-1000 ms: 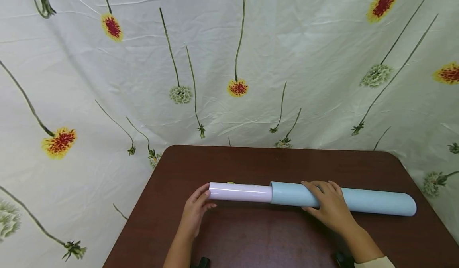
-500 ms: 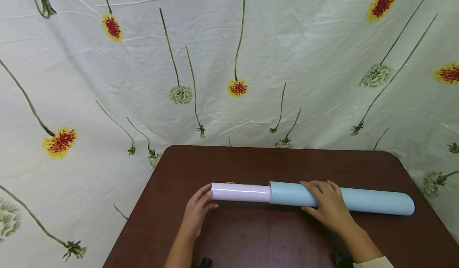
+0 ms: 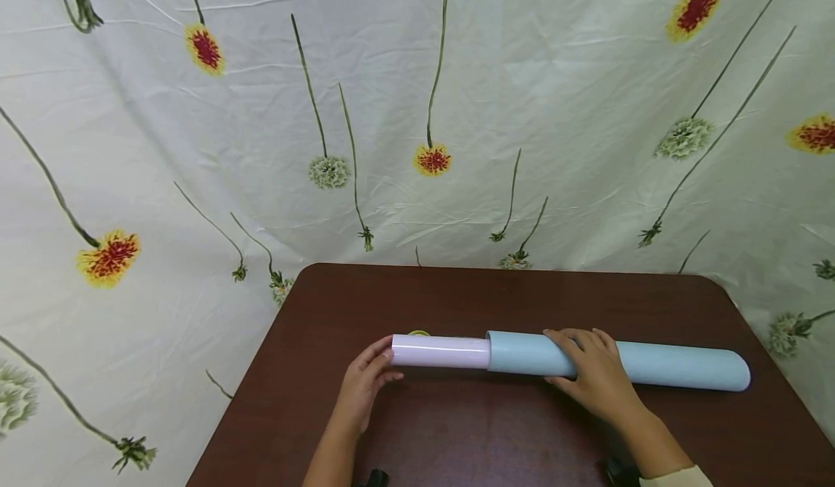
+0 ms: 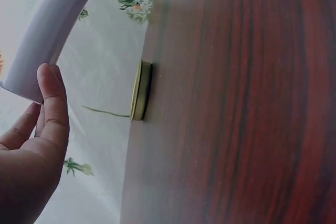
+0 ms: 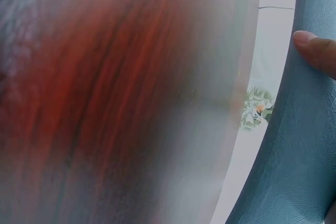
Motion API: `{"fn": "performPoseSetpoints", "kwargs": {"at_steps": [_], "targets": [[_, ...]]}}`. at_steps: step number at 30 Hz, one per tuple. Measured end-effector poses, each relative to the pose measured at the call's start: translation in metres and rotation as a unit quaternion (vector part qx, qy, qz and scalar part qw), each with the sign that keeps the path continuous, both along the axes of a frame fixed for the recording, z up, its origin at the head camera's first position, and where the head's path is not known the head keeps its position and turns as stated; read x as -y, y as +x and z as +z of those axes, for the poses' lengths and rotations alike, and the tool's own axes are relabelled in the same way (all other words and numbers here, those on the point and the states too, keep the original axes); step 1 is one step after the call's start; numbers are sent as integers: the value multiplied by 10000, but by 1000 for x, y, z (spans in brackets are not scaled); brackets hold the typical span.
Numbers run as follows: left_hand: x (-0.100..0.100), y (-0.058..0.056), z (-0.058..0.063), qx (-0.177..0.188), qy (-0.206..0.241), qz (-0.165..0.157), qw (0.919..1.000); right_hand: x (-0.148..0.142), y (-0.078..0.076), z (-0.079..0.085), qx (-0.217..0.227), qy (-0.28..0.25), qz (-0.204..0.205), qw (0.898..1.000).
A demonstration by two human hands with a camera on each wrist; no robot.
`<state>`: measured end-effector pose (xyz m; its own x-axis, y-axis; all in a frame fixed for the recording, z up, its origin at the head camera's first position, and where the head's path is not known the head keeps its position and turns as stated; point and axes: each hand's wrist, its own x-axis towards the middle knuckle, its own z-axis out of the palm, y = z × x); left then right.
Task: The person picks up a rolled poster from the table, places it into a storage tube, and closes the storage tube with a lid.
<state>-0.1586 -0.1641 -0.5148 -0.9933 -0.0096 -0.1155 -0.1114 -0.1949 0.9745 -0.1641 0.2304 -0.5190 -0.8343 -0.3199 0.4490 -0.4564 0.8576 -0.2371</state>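
Note:
A glossy pale lilac tube (image 3: 440, 351) sticks out of the left end of a wider light blue cylindrical case (image 3: 685, 365). Both lie nearly level across the view. My left hand (image 3: 365, 384) holds the lilac tube's outer end between thumb and fingers; the left wrist view also has the lilac tube (image 4: 50, 30) slanting up from the fingers. Around the blue case's middle my right hand (image 3: 596, 375) grips from above, thumb on the near side. In the right wrist view, one digit presses the case's finely creased surface (image 5: 299, 145). The lilac tube's inner end is hidden inside.
Beneath is a dark brown wooden table (image 3: 470, 429) with rounded far corners. A small round gold-coloured lid or tin (image 4: 140, 90) rests on it behind the lilac tube, mostly hidden in the head view. A white flower-printed cloth (image 3: 391, 110) hangs behind the table.
My left hand has moved a little right, and less of the lilac tube shows outside the blue case. The blue case and right hand have shifted slightly left.

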Motion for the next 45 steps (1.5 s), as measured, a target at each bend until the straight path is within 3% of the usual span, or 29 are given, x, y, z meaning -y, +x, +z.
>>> {"fn": "performPoseSetpoints", "kwargs": {"at_steps": [14, 30, 45], "targets": [[-4, 0, -2, -107, -205, -306, 9993, 5, 1, 2, 4, 24, -18, 10000], [-12, 0, -7, 7, -218, -277, 9994, 7, 0, -3, -19, -22, 29, 10000], [-17, 0, -7, 60, -297, -452, 9985, 10, 1, -3, 18, -33, 15, 10000]]}}
